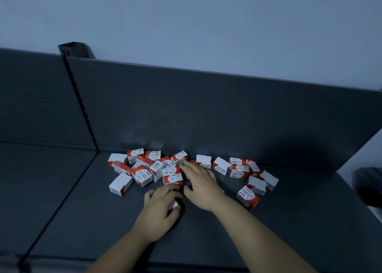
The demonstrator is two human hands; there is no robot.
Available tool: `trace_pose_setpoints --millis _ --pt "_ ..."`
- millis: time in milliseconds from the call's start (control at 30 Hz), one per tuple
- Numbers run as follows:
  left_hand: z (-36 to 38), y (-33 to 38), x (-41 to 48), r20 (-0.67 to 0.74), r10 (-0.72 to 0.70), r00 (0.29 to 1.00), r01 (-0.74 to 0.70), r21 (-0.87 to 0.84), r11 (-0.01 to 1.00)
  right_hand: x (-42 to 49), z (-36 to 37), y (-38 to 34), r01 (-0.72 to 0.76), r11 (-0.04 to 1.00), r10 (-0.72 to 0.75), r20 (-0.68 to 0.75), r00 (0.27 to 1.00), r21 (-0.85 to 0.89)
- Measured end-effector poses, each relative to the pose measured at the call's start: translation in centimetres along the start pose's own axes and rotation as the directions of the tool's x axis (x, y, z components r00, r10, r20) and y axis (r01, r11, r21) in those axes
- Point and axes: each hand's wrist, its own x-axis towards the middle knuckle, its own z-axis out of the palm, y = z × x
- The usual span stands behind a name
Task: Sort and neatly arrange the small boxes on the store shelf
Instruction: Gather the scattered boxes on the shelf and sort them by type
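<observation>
On shelf (86, 214), left hand (163, 207) curls round one box (174, 205); right hand (201, 182) lies spread, touching small boxes (142, 175); likely light, stiff card, pinch opposite sides

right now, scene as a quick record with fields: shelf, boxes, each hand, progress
shelf: dark, with an upright back panel
boxes: red and white, some marked paper clips, scattered loose near the panel, tilted every way, some piled
left hand: curled over one box at the near edge of the pile
right hand: fingers stretched out onto boxes mid-pile
progress: no neat row yet
</observation>
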Motion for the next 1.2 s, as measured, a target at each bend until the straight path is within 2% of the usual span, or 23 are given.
trace_pose_setpoints --millis 167,333,400,567,700,800,900,967,1033,1133,1200 --pt "-0.5 -0.4 -0.2 -0.082 -0.127 0.989 0.113 -0.16 0.981 0.8 1.8 -1.6 0.047 0.999 -0.048 0.061 0.997 0.008" --pt "-0.7 -0.6 0.1 -0.224 -0.351 0.909 0.306 -0.214 0.928 0.0 1.8 -0.2 0.041 0.992 -0.049 -0.061 0.997 -0.119" --pt "-0.7 -0.8 0.3 -0.242 -0.399 0.884 0.351 -0.218 0.911 -0.4 1.5 0.3 0.008 0.985 -0.025 -0.098 0.995 -0.17" --pt "-0.6 -0.5 0.2 -0.243 -0.396 0.886 0.349 -0.215 0.912 -0.8 1.5 0.7 -0.051 0.982 0.031 -0.111 0.993 -0.18" --pt "-1.7 -1.0 0.1 -0.336 -0.404 0.851 0.331 -0.254 0.909 -0.3 1.8 -0.3 -0.069 0.988 0.054 -0.109 0.993 -0.137" --pt "-3.5 -3.1 -0.1 -0.409 -0.363 0.837 0.329 -0.153 0.932 0.6 1.5 -2.0 -0.019 0.998 0.012 -0.11 0.994 -0.062" --pt "-5.5 -5.5 -0.5 -0.46 -0.393 0.796 0.406 -0.075 0.911 2.2 1.2 -4.3 0.063 0.998 -0.065 -0.089 0.994 -0.017" --pt "-6.5 -7.0 -0.6 -0.438 -0.459 0.773 0.484 -0.061 0.873 3.7 1.3 -5.9 0.12 0.992 -0.122 -0.071 0.99 -0.031" --pt "-7.5 -8.3 -0.5 -0.317 -0.513 0.798 0.523 -0.059 0.85 5.1 1.6 -7.5 0.156 0.987 -0.158 -0.028 0.987 -0.046" --pt "-8.6 -9.6 -0.3 -0.091 -0.483 0.871 0.477 -0.081 0.875 6.7 2.3 -9.0 0.187 0.979 -0.179 0.099 0.979 -0.083" --pt "-9.2 -10.1 -0.3 -0.046 -0.432 0.901 0.43 -0.049 0.901 7.2 3.0 -9.4 0.19 0.973 -0.166 0.177 0.97 -0.129"
